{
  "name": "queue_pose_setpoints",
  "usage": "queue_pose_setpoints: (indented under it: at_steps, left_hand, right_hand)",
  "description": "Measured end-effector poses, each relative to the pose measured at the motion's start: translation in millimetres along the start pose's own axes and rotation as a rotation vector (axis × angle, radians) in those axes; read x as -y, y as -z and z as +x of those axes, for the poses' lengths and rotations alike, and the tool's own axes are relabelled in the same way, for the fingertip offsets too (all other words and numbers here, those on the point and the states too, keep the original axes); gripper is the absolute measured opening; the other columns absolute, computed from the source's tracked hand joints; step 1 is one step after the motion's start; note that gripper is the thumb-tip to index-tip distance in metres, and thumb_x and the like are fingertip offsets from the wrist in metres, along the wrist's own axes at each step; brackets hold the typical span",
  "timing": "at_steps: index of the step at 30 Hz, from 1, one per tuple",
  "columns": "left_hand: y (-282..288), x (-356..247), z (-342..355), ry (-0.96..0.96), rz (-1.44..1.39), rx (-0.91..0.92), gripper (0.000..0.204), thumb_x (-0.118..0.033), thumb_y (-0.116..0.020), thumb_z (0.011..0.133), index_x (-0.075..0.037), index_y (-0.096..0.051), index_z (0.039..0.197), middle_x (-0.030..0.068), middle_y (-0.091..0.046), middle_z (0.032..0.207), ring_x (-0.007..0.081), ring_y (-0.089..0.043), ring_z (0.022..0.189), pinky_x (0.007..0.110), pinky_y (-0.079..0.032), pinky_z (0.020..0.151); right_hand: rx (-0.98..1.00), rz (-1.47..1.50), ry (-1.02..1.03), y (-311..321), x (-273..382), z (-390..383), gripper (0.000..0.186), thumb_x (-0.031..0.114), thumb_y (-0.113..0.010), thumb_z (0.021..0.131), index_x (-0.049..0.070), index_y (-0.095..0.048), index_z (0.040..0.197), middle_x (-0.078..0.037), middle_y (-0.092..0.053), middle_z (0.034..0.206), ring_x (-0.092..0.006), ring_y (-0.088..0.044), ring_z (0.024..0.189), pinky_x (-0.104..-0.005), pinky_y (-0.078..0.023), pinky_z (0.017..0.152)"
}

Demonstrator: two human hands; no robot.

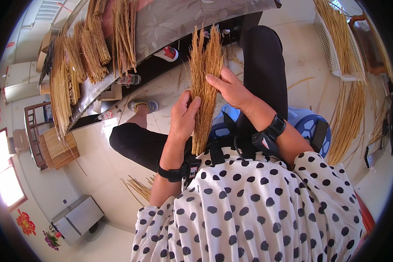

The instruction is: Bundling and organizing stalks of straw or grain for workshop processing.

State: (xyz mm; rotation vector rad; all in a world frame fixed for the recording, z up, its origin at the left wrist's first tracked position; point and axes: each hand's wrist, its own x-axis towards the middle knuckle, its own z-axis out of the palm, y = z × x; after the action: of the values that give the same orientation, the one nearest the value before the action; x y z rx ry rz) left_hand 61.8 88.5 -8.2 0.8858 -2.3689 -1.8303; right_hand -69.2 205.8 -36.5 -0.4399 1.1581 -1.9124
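A bundle of dry, golden-brown plant stalks with bushy, frayed heads (206,105) stands in front of me, heads away from me and cut ends near my lap. My left hand (182,118) is closed round its left side, thumb lying along the stalks. Higher up, my right hand (232,91) grips the right side, thumb pressed across the front. The fingers behind the bundle are hidden. At the top, the heads part into two bunches.
A low table (161,28) at the far left bears several similar stalk bundles (89,46). To the right, a white plastic basket (328,46) holds long stalks, and more stalks (349,122) lie below it. A blue plastic stool (308,122) is beneath me. Loose stalks (139,188) litter the floor.
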Motion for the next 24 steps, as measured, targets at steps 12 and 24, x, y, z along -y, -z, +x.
queue_pose_setpoints:
  at_steps: [12,24]
  left_hand:
    - [-3,5,1,-0.02,0.009,-0.034,0.023,-0.018,-0.056,0.092,0.003,-0.057,0.101,0.0072,-0.06,0.079,0.0127,-0.053,0.071,0.029,-0.046,0.067]
    - [6,-11,0,-0.047,0.207,-0.195,0.039,-0.015,-0.063,0.088,0.003,-0.05,0.12,0.0082,-0.063,0.08,0.0127,-0.059,0.073,0.029,-0.049,0.067]
  right_hand:
    - [-0.032,0.052,0.061,1,-4,4,0.036,0.01,-0.05,0.091,0.001,-0.047,0.125,-0.004,-0.055,0.113,-0.0111,-0.052,0.099,-0.0288,-0.042,0.09]
    - [-0.003,-0.237,-0.099,-2,-3,1,0.058,0.024,-0.071,0.084,0.0,-0.043,0.129,-0.008,-0.059,0.107,-0.0121,-0.058,0.092,-0.027,-0.05,0.076]
